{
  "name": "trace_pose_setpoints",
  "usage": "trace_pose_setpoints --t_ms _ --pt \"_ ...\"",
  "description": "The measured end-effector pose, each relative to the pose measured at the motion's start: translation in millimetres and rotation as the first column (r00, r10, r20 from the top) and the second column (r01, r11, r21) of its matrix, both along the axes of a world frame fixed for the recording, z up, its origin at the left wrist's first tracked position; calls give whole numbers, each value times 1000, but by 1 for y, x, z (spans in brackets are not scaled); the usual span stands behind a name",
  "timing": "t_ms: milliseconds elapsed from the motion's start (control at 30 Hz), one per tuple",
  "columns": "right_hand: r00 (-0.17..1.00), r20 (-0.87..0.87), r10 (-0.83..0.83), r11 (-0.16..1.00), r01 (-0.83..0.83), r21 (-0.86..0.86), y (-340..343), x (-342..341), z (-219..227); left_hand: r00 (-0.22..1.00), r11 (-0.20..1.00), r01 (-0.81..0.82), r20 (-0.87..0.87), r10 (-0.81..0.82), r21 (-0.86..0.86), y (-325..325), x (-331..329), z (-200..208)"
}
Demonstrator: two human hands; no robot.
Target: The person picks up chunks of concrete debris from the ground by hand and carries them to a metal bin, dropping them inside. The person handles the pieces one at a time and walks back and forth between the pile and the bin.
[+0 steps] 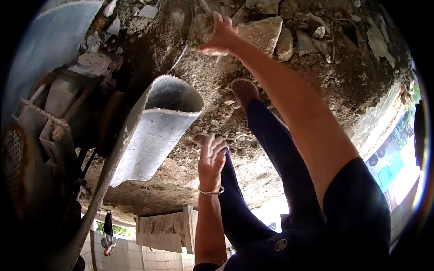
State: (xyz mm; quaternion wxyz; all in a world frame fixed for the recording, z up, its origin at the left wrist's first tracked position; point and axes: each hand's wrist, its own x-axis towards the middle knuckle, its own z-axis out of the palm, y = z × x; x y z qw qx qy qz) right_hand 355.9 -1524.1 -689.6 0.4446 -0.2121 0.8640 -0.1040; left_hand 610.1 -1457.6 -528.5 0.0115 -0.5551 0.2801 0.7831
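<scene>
My right hand [221,36] is stretched out over the earth and rubble, thumb and fingers spread. Just beyond its fingertips is the end of a thin pale stick-like piece [205,6]; whether they touch, I cannot tell. A thin pale cord or wire [180,58] runs over the soil beside that hand. My left hand [211,158], with a metal bangle at the wrist, hangs in front of my left leg, its fingers loosely bent and apart, with nothing seen in it. Nearest to it is a grey curved sheet [151,140], its rolled end facing the soil.
A large flat stone [262,34] and broken rubble [312,43] lie by my right forearm. My shoe [244,92] stands on loose soil. Rusty machine parts [54,131] crowd the left. A wooden board [160,232] and a distant person [107,235] show at the lower left.
</scene>
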Motion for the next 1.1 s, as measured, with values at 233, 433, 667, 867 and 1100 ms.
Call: trace_pose_setpoints --t_ms 233,433,667,867,1100 --pt "923 46 382 883 -349 -314 52 55 144 974 978 -171 -171 150 -119 -67 -67 -45" --pt "955 79 285 923 -251 -293 56 -36 47 952 952 -306 -18 306 8 -53 -14 -42" --pt "693 -165 702 645 -521 559 74 -115 -55 934 937 -343 137 331 74 -39 62 -30" --pt "698 20 716 527 -559 640 64 -104 -20 925 928 -353 194 327 117 -41 96 -2" --pt "653 -97 751 550 -536 641 52 -70 23 901 897 -428 134 413 109 -43 94 5"
